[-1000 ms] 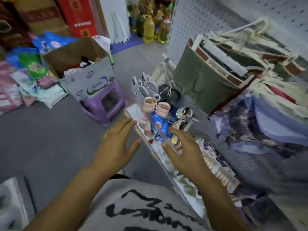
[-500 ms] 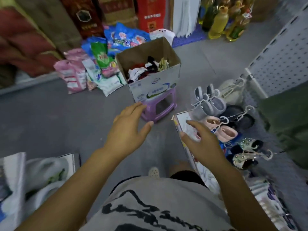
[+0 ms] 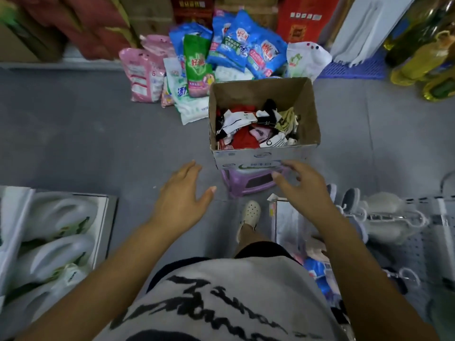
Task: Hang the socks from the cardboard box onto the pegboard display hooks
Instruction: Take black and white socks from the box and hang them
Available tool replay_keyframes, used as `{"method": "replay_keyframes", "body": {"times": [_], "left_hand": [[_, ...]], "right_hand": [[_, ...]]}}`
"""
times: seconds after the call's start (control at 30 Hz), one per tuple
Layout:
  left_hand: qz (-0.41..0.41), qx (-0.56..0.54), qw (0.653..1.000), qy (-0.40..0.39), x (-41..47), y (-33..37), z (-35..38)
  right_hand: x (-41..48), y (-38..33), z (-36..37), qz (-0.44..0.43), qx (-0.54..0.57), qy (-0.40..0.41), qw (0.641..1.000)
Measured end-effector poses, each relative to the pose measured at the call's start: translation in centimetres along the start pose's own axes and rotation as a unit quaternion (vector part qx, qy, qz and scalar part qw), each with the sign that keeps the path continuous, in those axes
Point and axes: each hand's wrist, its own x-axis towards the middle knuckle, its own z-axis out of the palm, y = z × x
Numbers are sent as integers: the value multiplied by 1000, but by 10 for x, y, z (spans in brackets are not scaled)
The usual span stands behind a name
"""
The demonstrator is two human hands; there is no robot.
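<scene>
Hovering empty near cardboard box [image 3: 261, 157]: left hand [image 3: 183, 198], right hand [image 3: 304, 185].

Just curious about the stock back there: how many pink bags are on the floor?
2. One pink bag leans at the left end of the pile; the other sits behind it, against the blue bags. More may be hidden underneath.

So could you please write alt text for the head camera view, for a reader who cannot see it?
Two empty hands, left and right, reach toward an open cardboard box of mixed socks that sits on a purple stool on a grey floor. Bags of detergent are piled behind the box.
</scene>
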Motion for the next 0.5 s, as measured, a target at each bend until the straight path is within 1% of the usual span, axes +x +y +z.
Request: {"method": "replay_keyframes", "body": {"times": [0.1, 0.23, 0.27, 0.37, 0.5], "left_hand": [[-43, -31, 999, -5, 51, 19, 10], [-101, -70, 992, 13, 127, 40, 28], [-120, -77, 990, 19, 144, 40, 33], [-187, -92, 978, 27, 197, 32, 46], [-242, -141, 959, 42, 264, 14, 62]], "right_hand": [[78, -3, -8, 0, 7, -27, 1000], [174, 4, -11, 10, -2, -48, 999], [196, 9, -9, 26, 5, -61, 998], [254, 25, 1, 119, 74, -94, 986], [317, 48, 28, 159, 71, -102, 980]]}}
